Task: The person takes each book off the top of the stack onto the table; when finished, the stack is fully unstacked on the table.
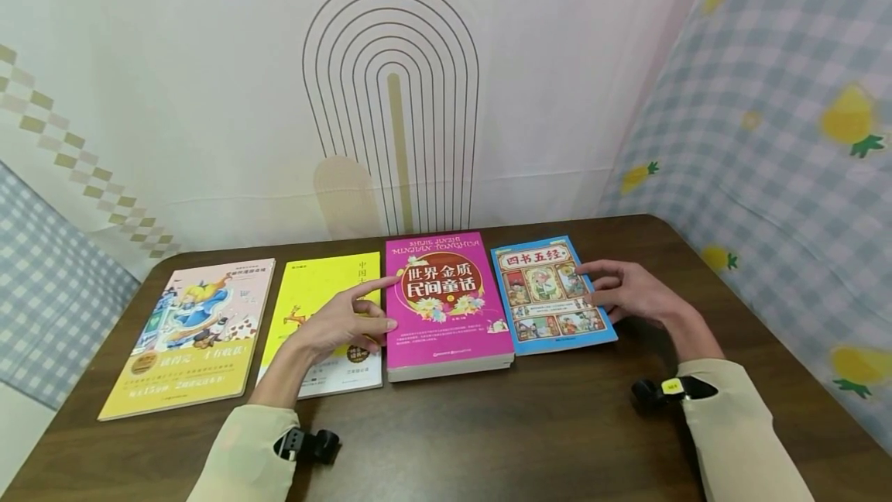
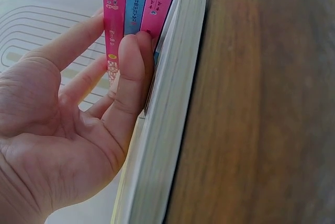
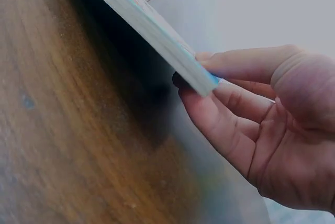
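A thick stack topped by a magenta book (image 1: 446,339) lies in the middle, its pink and blue spines (image 2: 137,4) showing in the left wrist view. My left hand (image 1: 341,324) touches the stack's left side with index fingertip and thumb, its other fingers bent above the yellow book (image 1: 313,277). To the right lies a thin blue comic-style book (image 1: 550,300). My right hand (image 1: 630,291) pinches that book's right edge, thumb on the cover and fingers beneath. In the right wrist view the pinched edge of the blue book (image 3: 172,56) is tilted up off the table.
A pink and yellow picture book (image 1: 188,331) lies at the far left, beside the yellow one. The dark wooden table (image 1: 488,440) has a patterned white cloth (image 1: 230,99) behind it and a checked cloth (image 1: 780,177) on the right.
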Tool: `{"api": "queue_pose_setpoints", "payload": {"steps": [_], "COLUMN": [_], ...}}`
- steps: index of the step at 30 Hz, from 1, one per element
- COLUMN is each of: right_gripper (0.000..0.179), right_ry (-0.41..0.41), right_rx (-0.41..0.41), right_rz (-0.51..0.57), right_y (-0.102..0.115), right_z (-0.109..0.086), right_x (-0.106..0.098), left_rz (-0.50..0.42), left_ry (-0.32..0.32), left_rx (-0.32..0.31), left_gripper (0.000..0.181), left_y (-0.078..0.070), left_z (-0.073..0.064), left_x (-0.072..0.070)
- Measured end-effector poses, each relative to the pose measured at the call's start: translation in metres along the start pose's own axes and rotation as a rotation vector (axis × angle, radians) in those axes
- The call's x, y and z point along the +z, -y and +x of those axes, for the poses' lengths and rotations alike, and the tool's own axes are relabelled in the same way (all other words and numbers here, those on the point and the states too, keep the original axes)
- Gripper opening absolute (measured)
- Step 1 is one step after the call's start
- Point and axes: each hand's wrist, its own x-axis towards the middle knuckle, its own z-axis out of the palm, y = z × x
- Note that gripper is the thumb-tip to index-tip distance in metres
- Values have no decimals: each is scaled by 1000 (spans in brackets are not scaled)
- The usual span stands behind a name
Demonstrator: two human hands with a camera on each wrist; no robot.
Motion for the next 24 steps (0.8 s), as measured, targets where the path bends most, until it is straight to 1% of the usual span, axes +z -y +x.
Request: {"api": "queue_pose_setpoints", "payload": {"steps": [3,10,13,15,17,20,22,24], "right_gripper": [66,65,67,65,62,57,55,54], "right_ry": [-7,-44,-89,-137,-186,-234,-223,-187], "right_rx": [1,-5,-1,-22,-56,-131,-182,-221], "right_rz": [-51,-256,-343,-380,-392,-366,-304,-230], "right_y": [2,18,26,32,39,50,57,61], "right_z": [0,-2,-5,-7,-9,-11,-10,-7], "right_x": [0,4,5,7,10,17,24,32], "left_rz": [1,2,1,-1,-4,-7,-9,-11], "left_ry": [1,-1,0,-1,-2,-3,-3,-4], "left_rx": [3,7,4,0,-2,-1,-2,-3], "left_gripper": [82,82,82,82,82,82,82,82], "left_y": [0,0,0,0,0,0,0,1], "left_z": [0,0,0,0,0,0,0,1], "left_x": [0,-1,0,0,0,0,0,0]}}
